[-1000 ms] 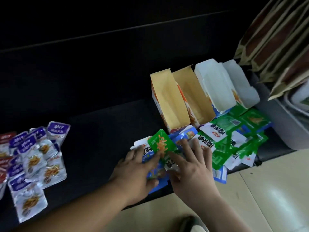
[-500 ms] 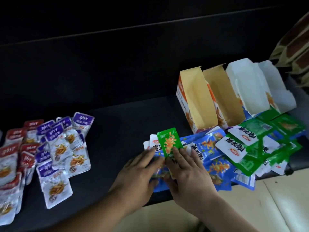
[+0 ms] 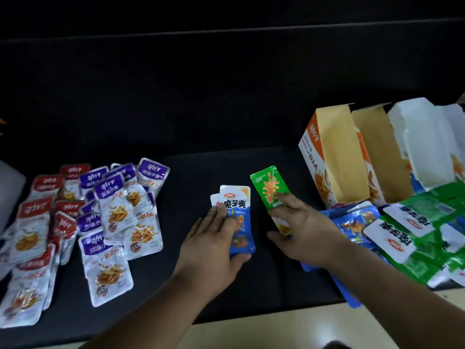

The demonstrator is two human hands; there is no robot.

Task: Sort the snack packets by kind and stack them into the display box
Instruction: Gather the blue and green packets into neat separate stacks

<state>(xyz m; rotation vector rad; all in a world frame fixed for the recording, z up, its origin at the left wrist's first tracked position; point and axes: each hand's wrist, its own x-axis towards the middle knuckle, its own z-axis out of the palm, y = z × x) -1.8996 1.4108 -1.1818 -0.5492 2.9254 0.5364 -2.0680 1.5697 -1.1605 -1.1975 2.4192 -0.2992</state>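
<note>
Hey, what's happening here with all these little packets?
A person is sorting snack packets on a dark table. Their left hand rests flat on a small stack of blue-and-white packets, and the right hand presses its fingers on a green packet beside it. The purple and red packets lie to the left. A mixed green and blue heap sits on the right, in front of the open display boxes. No packets show inside the boxes yet.
</note>
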